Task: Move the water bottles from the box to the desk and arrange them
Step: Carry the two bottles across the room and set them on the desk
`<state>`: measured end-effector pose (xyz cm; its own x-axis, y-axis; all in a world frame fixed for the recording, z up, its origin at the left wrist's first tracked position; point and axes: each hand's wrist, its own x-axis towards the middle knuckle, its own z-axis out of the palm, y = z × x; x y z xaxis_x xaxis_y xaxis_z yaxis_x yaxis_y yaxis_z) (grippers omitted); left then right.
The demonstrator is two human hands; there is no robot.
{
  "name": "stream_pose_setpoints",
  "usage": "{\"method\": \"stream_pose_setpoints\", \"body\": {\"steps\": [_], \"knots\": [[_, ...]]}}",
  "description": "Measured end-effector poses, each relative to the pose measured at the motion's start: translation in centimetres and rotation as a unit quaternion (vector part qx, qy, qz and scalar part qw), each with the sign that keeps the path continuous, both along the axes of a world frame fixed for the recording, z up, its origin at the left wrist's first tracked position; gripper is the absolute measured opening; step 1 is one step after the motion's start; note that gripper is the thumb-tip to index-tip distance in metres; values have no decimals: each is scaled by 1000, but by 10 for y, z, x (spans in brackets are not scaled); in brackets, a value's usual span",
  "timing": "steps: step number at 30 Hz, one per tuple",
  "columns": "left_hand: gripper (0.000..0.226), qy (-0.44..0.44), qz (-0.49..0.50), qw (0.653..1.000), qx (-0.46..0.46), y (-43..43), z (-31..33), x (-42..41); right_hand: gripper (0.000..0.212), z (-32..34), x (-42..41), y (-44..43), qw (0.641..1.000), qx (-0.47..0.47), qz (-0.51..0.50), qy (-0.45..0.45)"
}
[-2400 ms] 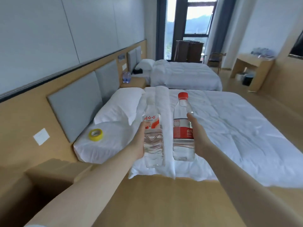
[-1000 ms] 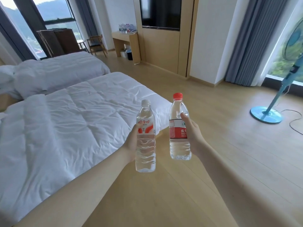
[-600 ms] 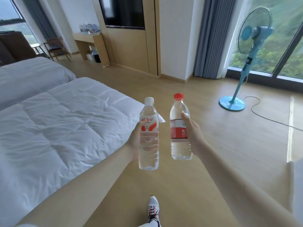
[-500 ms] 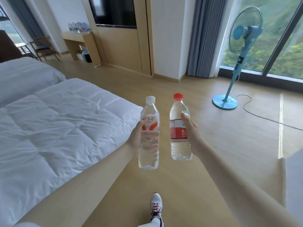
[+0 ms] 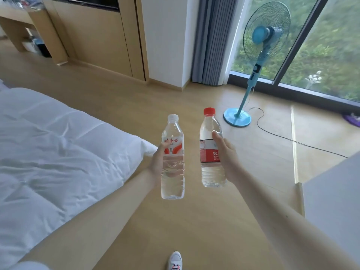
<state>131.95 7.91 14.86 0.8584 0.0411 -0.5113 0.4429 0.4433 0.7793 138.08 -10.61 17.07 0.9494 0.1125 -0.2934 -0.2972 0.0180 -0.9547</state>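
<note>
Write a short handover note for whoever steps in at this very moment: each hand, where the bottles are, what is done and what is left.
The left hand grips the white-capped bottle around its middle. The right hand grips the red-capped bottle at its label.
Both bottles are upright, side by side but apart, in the air over the floor. The bed is to the left and the fan is ahead to the right.
Done: two bottles are in hand. The box is out of view.
Left: carry them to the desk, probably the wooden desk at the far upper left, then set them down and arrange them.
</note>
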Motion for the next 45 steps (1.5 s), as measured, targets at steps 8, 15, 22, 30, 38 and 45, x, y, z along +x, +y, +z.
{"method": "stream_pose_setpoints", "body": {"steps": [8,15,22,30,38,45], "knots": [[46,5,-11,1000,-24,36,-13,72,34,-3,73,27,1000,-17,2,-5],[48,12,44,999,-25,56,-23,128,33,-11,154,46,999,8,42,-15],[44,-8,100,995,25,60,-17,219,46,-19,271,59,996,18,82,-6],[47,6,142,985,99,47,16,360,37,-5,413,49,991,30,127,-10],[46,19,185,980,66,48,6,438,31,-15,488,54,989,37,141,8],[47,22,179,980,80,86,-6,493,44,-19,544,91,987,34,157,23]]}}
